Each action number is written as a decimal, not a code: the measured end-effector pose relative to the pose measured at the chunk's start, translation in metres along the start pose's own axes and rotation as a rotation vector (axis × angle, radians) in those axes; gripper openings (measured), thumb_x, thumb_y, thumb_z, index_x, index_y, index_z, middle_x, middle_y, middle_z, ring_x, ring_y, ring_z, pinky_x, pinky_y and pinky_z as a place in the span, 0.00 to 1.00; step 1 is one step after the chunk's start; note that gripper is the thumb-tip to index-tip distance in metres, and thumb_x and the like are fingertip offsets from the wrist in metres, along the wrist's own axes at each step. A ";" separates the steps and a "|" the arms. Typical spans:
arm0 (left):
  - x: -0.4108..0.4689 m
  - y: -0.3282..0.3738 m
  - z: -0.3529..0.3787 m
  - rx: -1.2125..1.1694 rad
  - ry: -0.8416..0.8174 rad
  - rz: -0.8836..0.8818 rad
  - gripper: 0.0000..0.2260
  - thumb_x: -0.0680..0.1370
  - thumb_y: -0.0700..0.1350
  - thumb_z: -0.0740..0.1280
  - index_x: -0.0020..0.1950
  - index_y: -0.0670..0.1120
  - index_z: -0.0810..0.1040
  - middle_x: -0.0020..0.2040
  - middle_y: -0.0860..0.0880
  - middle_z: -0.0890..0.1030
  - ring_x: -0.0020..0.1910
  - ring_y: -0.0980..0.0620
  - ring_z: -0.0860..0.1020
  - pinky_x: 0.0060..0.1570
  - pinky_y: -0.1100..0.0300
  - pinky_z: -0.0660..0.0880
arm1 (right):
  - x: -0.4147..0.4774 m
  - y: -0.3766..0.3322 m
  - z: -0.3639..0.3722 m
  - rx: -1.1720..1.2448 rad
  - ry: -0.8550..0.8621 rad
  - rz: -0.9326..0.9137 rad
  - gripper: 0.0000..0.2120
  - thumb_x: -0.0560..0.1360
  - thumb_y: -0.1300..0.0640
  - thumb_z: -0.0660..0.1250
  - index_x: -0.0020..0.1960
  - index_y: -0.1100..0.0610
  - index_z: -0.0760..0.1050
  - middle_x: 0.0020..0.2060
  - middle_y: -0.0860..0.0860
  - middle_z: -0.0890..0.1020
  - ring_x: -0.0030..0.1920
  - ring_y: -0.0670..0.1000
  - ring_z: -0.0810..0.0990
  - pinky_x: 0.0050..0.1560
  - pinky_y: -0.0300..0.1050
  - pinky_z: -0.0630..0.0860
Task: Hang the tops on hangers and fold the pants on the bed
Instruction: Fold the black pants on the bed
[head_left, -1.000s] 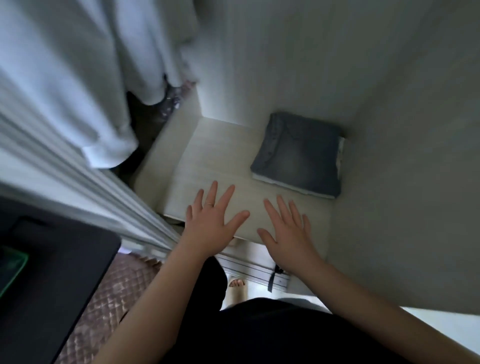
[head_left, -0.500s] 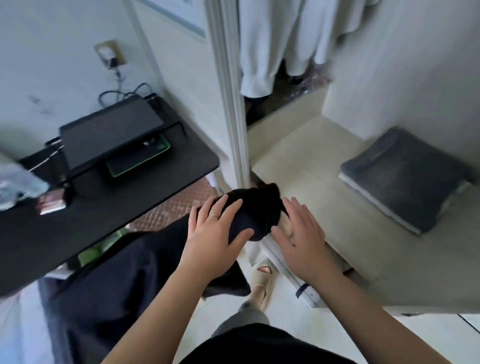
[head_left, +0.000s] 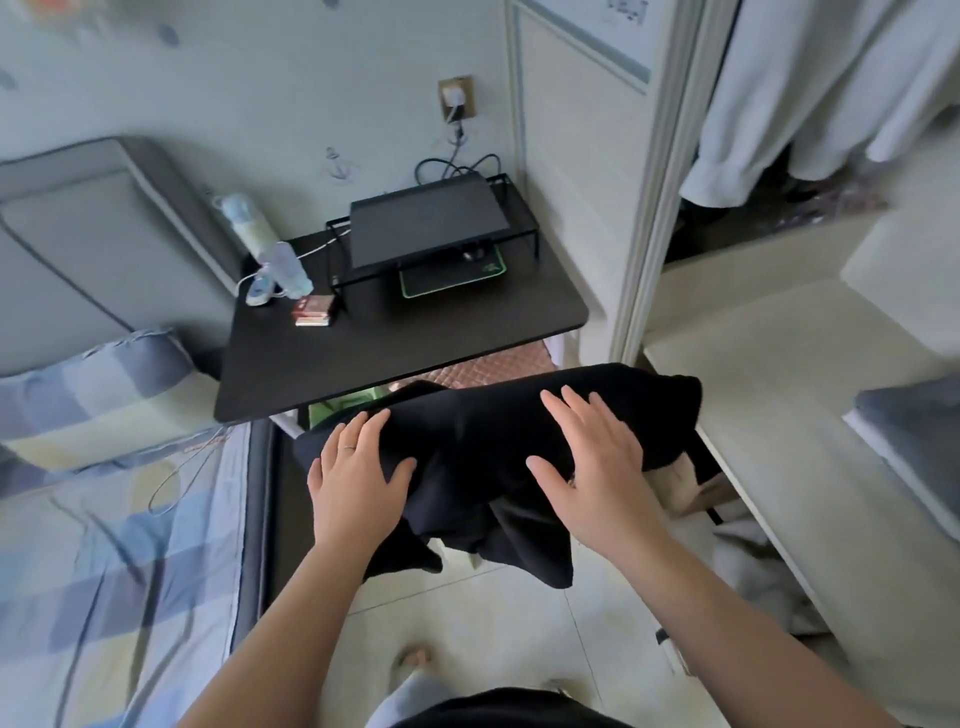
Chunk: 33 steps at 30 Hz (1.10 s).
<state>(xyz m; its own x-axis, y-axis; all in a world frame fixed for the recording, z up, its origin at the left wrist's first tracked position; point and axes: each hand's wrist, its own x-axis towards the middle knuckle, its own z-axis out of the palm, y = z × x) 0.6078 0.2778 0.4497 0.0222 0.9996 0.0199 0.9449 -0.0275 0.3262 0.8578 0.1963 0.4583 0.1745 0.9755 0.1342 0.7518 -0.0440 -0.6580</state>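
I log the bed (head_left: 104, 545) along the left edge, under a blue and yellow checked cover, with a pillow (head_left: 93, 384) at its head. Right of it stands a black surface (head_left: 363, 353) carrying two bottles (head_left: 260, 234), a small red box (head_left: 311, 312) and a wire stand (head_left: 431, 223) with a green-edged mat (head_left: 452, 273) beneath it. A wall socket (head_left: 457, 96) sits above, with cables running down from it.

In front of the surface and above the tiled floor (head_left: 493, 623), the black garment (head_left: 493, 457) is held up off the ground, loose and bunched, its lower folds hanging free. The left hand (head_left: 358, 478) lies on its left edge, fingers straight and slightly spread, thumb across the cloth. The right hand (head_left: 597, 478) rests flat on top of its right half, fingers straight and spread. I cannot tell what supports the cloth from below, nor whether it is a top or pants.

Further right is the open wardrobe (head_left: 660, 182), with white clothes (head_left: 805, 93) hanging inside. Folded grey pants (head_left: 919, 431) lie on its shelf at the far right edge, well apart from the hands
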 end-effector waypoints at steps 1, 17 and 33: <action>0.001 -0.005 0.001 -0.009 0.005 -0.046 0.29 0.79 0.56 0.68 0.78 0.57 0.63 0.80 0.53 0.62 0.80 0.47 0.55 0.75 0.40 0.57 | 0.007 -0.003 0.003 -0.062 -0.008 -0.031 0.31 0.79 0.45 0.65 0.79 0.44 0.59 0.80 0.47 0.59 0.81 0.52 0.49 0.79 0.60 0.46; -0.015 -0.094 0.022 -0.592 0.075 -0.460 0.16 0.77 0.52 0.71 0.37 0.46 0.70 0.32 0.50 0.78 0.33 0.51 0.75 0.31 0.57 0.69 | 0.081 -0.066 0.077 -0.282 -0.056 -0.475 0.13 0.76 0.54 0.72 0.61 0.49 0.83 0.60 0.43 0.83 0.63 0.51 0.78 0.64 0.54 0.69; -0.001 -0.090 0.009 -0.437 -0.062 -0.227 0.10 0.82 0.49 0.62 0.42 0.52 0.67 0.35 0.54 0.77 0.36 0.49 0.76 0.35 0.54 0.72 | 0.085 -0.098 0.064 -0.146 0.076 -0.549 0.03 0.77 0.64 0.70 0.47 0.58 0.81 0.44 0.49 0.84 0.43 0.56 0.83 0.44 0.49 0.76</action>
<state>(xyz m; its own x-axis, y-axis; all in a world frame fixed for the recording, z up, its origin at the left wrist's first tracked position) 0.5253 0.2794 0.4116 -0.1359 0.9794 -0.1496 0.7029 0.2017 0.6821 0.7581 0.2973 0.4870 -0.2257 0.8455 0.4839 0.8239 0.4307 -0.3683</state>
